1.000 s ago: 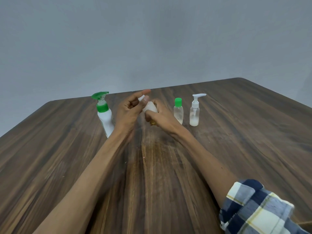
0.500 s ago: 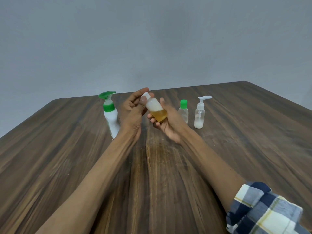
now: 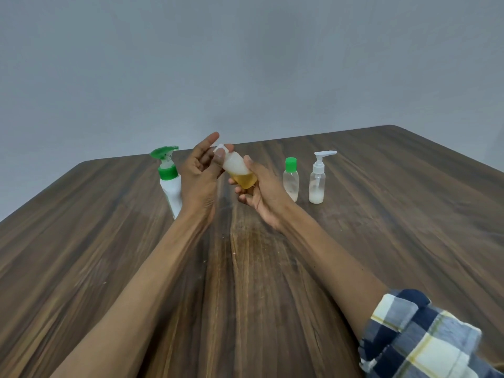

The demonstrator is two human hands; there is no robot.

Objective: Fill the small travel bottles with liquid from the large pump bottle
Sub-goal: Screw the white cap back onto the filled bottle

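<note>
Right hand (image 3: 261, 192) and left hand (image 3: 200, 175), raised together above the middle of the table (image 3: 109, 255). The right hand cradles a small amber bottle (image 3: 240, 170) in curled fingers, thumb along its right side; the bottle is tilted, neck toward upper left, with amber liquid pooled in the lower end and a cloudy white band above it. The left hand meets the bottle's white cap (image 3: 219, 150): thumb tip and a fingertip pinch the cap, the index finger extended upward past it and the remaining fingers loosely bent. The held bottle is clear of the tabletop.

Left of the hands, the pump bottle (image 3: 170, 184): white body, green collar and green pump head, upright on the table, its lower right side hidden behind the left wrist. Right of the hands, two travel bottles standing upright, near each other but apart: a clear bottle with green cap (image 3: 291, 178), holding a little pale liquid at the bottom, and a clear bottle with white pump top (image 3: 317, 181), holding white liquid in its lower part. Both stand apart from the right hand.

Lower right, a rolled plaid sleeve (image 3: 420, 336) on the right forearm. Behind the table, a plain grey wall (image 3: 245, 64).
</note>
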